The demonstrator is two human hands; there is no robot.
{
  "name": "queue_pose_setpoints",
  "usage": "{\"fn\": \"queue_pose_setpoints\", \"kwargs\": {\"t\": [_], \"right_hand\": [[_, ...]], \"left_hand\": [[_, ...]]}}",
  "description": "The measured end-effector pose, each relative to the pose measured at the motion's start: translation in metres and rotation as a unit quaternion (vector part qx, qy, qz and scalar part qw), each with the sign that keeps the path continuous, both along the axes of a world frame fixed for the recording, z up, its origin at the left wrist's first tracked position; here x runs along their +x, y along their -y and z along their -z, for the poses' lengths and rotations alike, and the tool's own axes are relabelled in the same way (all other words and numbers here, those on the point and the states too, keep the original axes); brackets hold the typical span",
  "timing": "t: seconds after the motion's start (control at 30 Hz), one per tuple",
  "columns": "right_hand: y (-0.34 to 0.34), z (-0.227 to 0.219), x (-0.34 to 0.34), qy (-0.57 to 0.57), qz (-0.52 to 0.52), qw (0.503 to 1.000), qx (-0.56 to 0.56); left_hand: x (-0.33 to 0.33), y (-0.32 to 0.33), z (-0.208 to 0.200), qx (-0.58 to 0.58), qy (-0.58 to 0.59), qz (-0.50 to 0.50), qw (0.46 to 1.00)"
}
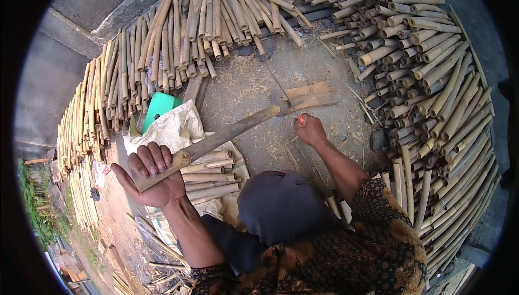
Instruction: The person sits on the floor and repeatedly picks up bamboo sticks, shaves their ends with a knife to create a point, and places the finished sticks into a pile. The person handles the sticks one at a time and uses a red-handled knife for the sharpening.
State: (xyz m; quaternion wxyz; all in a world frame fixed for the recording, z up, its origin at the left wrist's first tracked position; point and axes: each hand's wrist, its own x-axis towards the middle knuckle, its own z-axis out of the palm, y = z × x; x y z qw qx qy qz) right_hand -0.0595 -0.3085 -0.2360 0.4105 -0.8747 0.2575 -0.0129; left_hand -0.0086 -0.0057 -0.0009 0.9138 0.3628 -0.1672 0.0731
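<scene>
Overhanging open floor [303,62]: bamboo [216,141] in left hand [165,188].

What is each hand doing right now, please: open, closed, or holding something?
Left hand: holding a bamboo pole near one end.
Right hand: closed around the red handle of a long, thin blade.
</scene>
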Motion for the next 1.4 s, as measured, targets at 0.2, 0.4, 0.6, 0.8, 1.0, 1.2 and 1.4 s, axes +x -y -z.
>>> {"fn": "queue_pose_setpoints", "kwargs": {"t": [0.2,0.4,0.6,0.8,1.0,1.2,1.4], "right_hand": [[0.001,0.007,-0.008,0.0,-0.123,0.992,0.032],[0.073,0.087,0.009,-0.233,0.053,0.969,-0.058],[0.058,0.118,0.008,-0.196,0.018,0.977,-0.083],[0.046,0.118,-0.006,-0.214,-0.017,0.969,-0.121],[0.034,0.136,-0.047,-0.259,-0.089,0.952,-0.135],[0.009,0.136,-0.063,-0.275,-0.091,0.947,-0.14],[0.017,0.101,-0.07,-0.107,-0.04,0.979,-0.171]], "left_hand": [[0.009,-0.003,0.001,-0.008,0.03,0.105,0.994],[0.026,-0.001,0.028,-0.036,0.052,-0.075,0.995],[0.026,0.037,0.121,0.122,-0.061,-0.085,0.987],[0.027,0.012,0.166,0.243,-0.203,-0.111,0.942],[0.007,-0.153,0.172,0.079,-0.346,-0.438,0.826],[-0.057,-0.293,0.26,0.118,-0.505,-0.507,0.689],[-0.093,-0.305,0.352,0.303,-0.719,-0.191,0.595]]}}
